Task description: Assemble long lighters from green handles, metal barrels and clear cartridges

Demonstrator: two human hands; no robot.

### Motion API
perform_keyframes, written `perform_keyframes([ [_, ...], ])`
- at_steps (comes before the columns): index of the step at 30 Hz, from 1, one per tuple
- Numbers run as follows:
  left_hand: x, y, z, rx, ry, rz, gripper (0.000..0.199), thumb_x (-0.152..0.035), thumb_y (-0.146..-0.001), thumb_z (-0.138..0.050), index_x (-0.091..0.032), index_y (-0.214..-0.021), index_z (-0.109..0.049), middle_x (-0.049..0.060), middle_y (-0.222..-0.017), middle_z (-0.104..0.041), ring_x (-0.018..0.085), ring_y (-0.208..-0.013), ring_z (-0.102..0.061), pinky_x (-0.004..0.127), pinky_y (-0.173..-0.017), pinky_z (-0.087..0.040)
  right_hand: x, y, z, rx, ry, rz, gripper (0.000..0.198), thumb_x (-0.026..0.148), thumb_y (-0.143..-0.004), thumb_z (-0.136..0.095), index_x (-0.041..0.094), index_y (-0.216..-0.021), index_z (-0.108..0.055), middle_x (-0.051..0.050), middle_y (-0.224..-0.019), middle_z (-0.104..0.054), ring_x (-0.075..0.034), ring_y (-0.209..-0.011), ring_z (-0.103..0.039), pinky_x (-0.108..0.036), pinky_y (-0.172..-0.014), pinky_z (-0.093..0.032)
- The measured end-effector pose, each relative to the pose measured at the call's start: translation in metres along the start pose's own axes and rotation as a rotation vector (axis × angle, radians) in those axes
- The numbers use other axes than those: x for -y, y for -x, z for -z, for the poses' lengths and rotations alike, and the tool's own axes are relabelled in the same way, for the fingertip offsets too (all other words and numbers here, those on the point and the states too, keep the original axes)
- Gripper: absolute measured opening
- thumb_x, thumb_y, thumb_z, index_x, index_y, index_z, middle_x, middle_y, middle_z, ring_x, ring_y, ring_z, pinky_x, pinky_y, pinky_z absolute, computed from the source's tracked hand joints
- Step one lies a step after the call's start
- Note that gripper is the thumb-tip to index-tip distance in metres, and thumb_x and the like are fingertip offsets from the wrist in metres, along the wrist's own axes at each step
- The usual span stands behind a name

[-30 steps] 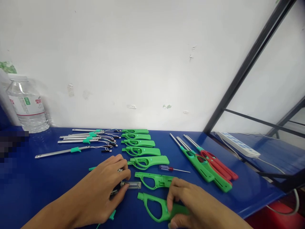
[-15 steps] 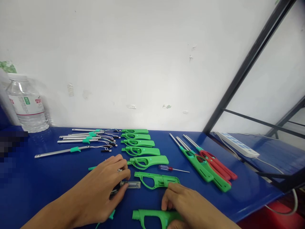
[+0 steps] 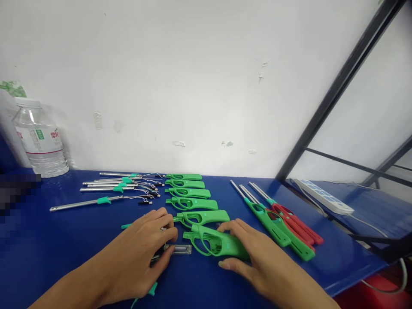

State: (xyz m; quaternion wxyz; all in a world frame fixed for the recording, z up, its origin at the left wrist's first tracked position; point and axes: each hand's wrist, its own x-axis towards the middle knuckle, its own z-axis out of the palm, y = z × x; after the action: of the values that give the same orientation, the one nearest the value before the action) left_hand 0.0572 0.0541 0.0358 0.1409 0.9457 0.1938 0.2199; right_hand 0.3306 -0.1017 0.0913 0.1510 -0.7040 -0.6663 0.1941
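Observation:
My left hand (image 3: 146,253) is closed around a small clear plastic lighter tank (image 3: 182,249), whose end sticks out to the right past the thumb. Small teal parts (image 3: 152,289) show below that hand. My right hand (image 3: 247,253) grips a green lighter handle shell (image 3: 225,241) between thumb and fingers. This shell lies over a second green half-shell (image 3: 197,245), slightly out of line with it. Behind them lies a green lighter handle (image 3: 206,217), at the near end of a column of similar handles (image 3: 193,204).
Metal lighter tubes (image 3: 86,205) with wires lie at left on the blue table (image 3: 28,257). Finished-looking green lighters (image 3: 268,223) and red lighters (image 3: 298,223) lie at right. A water bottle (image 3: 41,139) stands back left; a power strip (image 3: 322,196) lies beyond the black frame (image 3: 341,90).
My right hand has lifted the nearest green shell from the front and moved it away from me, onto the half-shell. It now covers the screwdriver. My left hand has barely moved.

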Motion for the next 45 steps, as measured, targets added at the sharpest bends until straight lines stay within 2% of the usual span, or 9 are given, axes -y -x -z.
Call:
perform_keyframes([
  [4,0.003,-0.001,0.0,0.008,0.005,-0.002,0.03,-0.029,-0.113,-0.036,-0.028,-0.099,-0.062,0.001,-0.106,-0.065,0.023,-0.104,-0.059,0.047,-0.113,-0.042,-0.005,-0.01,0.0,-0.049,0.029,0.054,0.043,0.042,-0.109,-0.076,0.035,-0.152,-0.07,-0.004,-0.154,-0.072,-0.032,-0.15,-0.063,-0.041,-0.12,-0.053],
  [11,-0.001,-0.002,0.002,0.022,-0.004,0.02,0.037,-0.029,-0.116,-0.03,-0.027,-0.099,-0.063,0.0,-0.104,-0.063,0.021,-0.102,-0.057,0.044,-0.108,-0.04,-0.004,-0.022,-0.002,-0.045,0.059,0.085,0.038,0.04,-0.105,-0.083,0.025,-0.139,-0.081,-0.006,-0.13,-0.083,-0.031,-0.125,-0.076,-0.047,-0.121,-0.049],
  [20,-0.008,-0.003,0.005,0.017,-0.006,0.031,0.039,-0.029,-0.116,-0.028,-0.026,-0.096,-0.061,0.0,-0.103,-0.062,0.021,-0.1,-0.055,0.042,-0.101,-0.042,-0.009,-0.027,-0.006,-0.028,0.054,0.078,0.046,0.045,-0.101,-0.086,0.026,-0.143,-0.079,-0.006,-0.136,-0.081,-0.033,-0.134,-0.071,-0.048,-0.116,-0.051],
  [24,-0.003,-0.003,0.003,0.008,-0.004,0.01,0.037,-0.027,-0.116,-0.03,-0.026,-0.096,-0.061,0.001,-0.103,-0.063,0.02,-0.098,-0.057,0.045,-0.11,-0.041,-0.011,-0.028,-0.008,-0.037,0.048,0.111,0.038,0.044,-0.103,-0.083,0.028,-0.137,-0.08,-0.003,-0.133,-0.081,-0.028,-0.13,-0.073,-0.043,-0.116,-0.051],
  [30,0.005,-0.004,0.001,0.037,-0.001,-0.017,0.032,-0.031,-0.114,-0.035,-0.028,-0.097,-0.062,0.0,-0.101,-0.064,0.021,-0.097,-0.059,0.043,-0.1,-0.046,-0.014,-0.032,-0.013,-0.135,0.072,0.138,0.032,0.043,-0.108,-0.078,0.028,-0.136,-0.077,-0.004,-0.135,-0.077,-0.028,-0.131,-0.07,-0.044,-0.117,-0.048],
  [32,0.003,-0.004,0.001,0.023,-0.006,-0.002,0.035,-0.031,-0.115,-0.032,-0.028,-0.098,-0.062,0.001,-0.103,-0.064,0.021,-0.099,-0.058,0.043,-0.102,-0.044,-0.02,-0.032,-0.012,-0.183,0.078,0.13,0.026,0.041,-0.119,-0.059,0.027,-0.133,-0.075,-0.005,-0.131,-0.077,-0.027,-0.125,-0.07,-0.044,-0.112,-0.049],
  [35,-0.004,-0.002,0.002,-0.001,-0.011,0.017,0.038,-0.03,-0.116,-0.028,-0.028,-0.099,-0.062,0.001,-0.105,-0.064,0.021,-0.102,-0.057,0.044,-0.104,-0.043,-0.035,-0.03,-0.005,-0.229,0.092,0.087,0.036,0.031,-0.123,-0.039,0.023,-0.131,-0.074,-0.009,-0.127,-0.077,-0.028,-0.12,-0.069,-0.046,-0.108,-0.05],
  [40,-0.008,-0.001,0.002,-0.017,-0.016,0.015,0.039,-0.028,-0.116,-0.029,-0.027,-0.098,-0.064,0.001,-0.105,-0.066,0.021,-0.102,-0.059,0.043,-0.103,-0.045,-0.056,-0.028,0.009,-0.142,0.1,0.017,0.021,0.028,-0.113,-0.061,0.025,-0.119,-0.082,-0.006,-0.119,-0.082,-0.028,-0.115,-0.073,-0.044,-0.104,-0.052],
  [45,-0.005,-0.002,0.001,-0.027,-0.033,-0.005,0.036,-0.026,-0.115,-0.035,-0.027,-0.097,-0.065,0.002,-0.103,-0.068,0.021,-0.099,-0.061,0.043,-0.098,-0.047,-0.067,-0.028,0.015,-0.118,0.111,-0.049,0.019,0.025,-0.107,-0.064,0.025,-0.112,-0.083,-0.007,-0.117,-0.084,-0.028,-0.113,-0.074,-0.042,-0.103,-0.053],
])
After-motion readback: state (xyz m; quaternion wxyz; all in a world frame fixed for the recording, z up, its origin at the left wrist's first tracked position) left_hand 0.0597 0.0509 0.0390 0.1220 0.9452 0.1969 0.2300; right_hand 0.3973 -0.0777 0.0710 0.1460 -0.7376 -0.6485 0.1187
